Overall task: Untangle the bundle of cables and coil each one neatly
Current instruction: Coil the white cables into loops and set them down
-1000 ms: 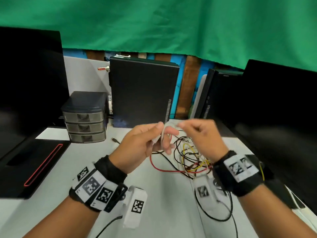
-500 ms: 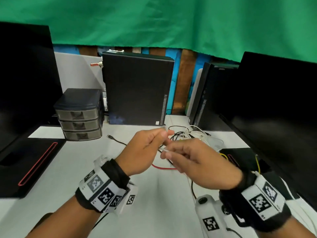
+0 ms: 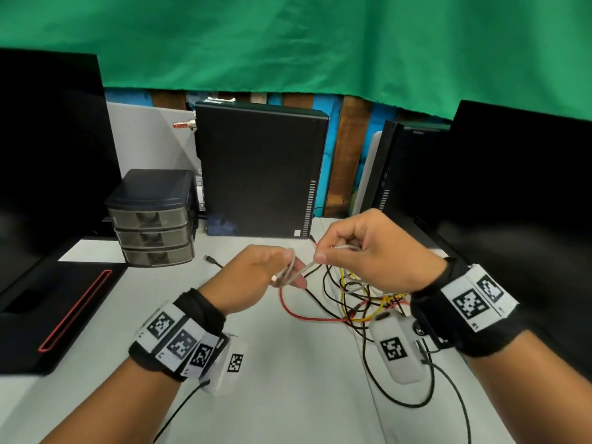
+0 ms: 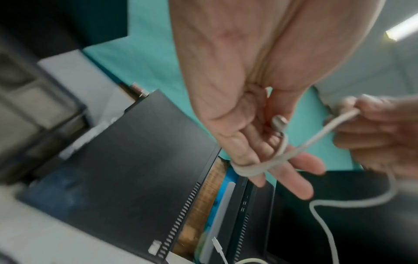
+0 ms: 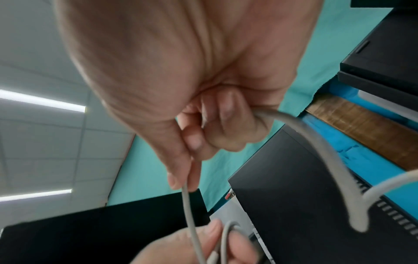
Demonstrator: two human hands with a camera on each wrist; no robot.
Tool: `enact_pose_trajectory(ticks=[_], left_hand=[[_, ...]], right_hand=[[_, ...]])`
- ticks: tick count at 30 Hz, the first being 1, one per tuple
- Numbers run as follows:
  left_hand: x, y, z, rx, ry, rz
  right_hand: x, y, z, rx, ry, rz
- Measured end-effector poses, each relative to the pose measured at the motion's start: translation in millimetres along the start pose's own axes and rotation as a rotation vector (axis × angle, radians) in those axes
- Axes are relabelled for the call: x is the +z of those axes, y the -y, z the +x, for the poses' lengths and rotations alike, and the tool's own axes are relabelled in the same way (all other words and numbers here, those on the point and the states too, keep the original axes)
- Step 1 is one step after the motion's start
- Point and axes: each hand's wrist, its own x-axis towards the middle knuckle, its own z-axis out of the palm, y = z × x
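A thin white cable [image 3: 299,273] is looped round the fingers of my left hand [image 3: 288,274], held above the table. In the left wrist view the loops [image 4: 253,168] circle the straight fingers, and the thumb pins the plug end [image 4: 279,123]. My right hand [image 3: 323,256] pinches the same cable [image 5: 186,201] between thumb and forefinger, just right of the left hand. The slack runs through its fist and drops away. Below the hands, a tangle of red, yellow, black and white cables [image 3: 355,299] lies on the white table [image 3: 288,395].
A black computer tower [image 3: 259,171] stands behind the hands, a second one [image 3: 394,168] to its right. A grey drawer unit [image 3: 153,219] sits at left. Dark monitors [image 3: 512,203] flank both sides. A black pad with a red line [image 3: 57,315] lies front left.
My right hand has swung from low in front of the left hand up and to the right, carrying the white cable round the left fingers. The left hand stayed roughly in place.
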Motion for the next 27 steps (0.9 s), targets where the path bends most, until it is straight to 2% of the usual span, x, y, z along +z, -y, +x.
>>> enact_pose_trajectory(ticks=[2,4,6,8,12,14,17,19,20,23,25,27], left_hand=[[3.5,-4.1,-3.7,-0.012,0.12,0.021],[5.9,-12.5,-7.9,-0.034,0.195,-0.107],[4.1,-20.9,-11.3,0.009,0.204,-0.279],[-0.1,-28.3,-14.2,0.056,0.154,-0.453],[-8.4,-40.5,-15.3,0.105,-0.064,-0.759],[-18.5,-40.9,-13.6,0.148,-0.142,-0.87],[-33.8,-34.9,-10.7,0.212,-0.26,-0.909],[-35.8,-28.3,-7.2,0.221,-0.361,-0.812],[-33.9,-23.4,-4.3,0.214,-0.414,-0.693],[-20.8,-4.5,3.3,0.236,-0.528,-0.12],[-8.9,5.3,4.7,0.293,-0.452,0.224],[2.8,8.6,3.0,0.326,-0.337,0.402]], right_hand=[[1.3,-3.7,5.6,-0.012,-0.08,0.01],[-0.6,-7.9,11.9,-0.034,-0.169,0.071],[-0.9,-10.6,16.3,-0.046,-0.225,0.162],[4.8,-14.6,19.1,-0.022,-0.249,0.261],[26.9,-37.8,20.3,0.138,-0.3,0.421],[42.1,-50.3,17.1,0.198,-0.268,0.368],[70.4,-60.1,4.5,0.172,-0.083,0.155],[83.2,-53.6,-7.3,0.142,0.065,0.119],[84.2,-48.6,-12.4,0.133,0.125,0.096],[67.7,-22.6,-20.4,0.03,0.227,-0.079],[49.5,-5.8,-19.4,-0.034,0.19,-0.189],[30.4,1.8,-14.3,-0.08,0.083,-0.205]])
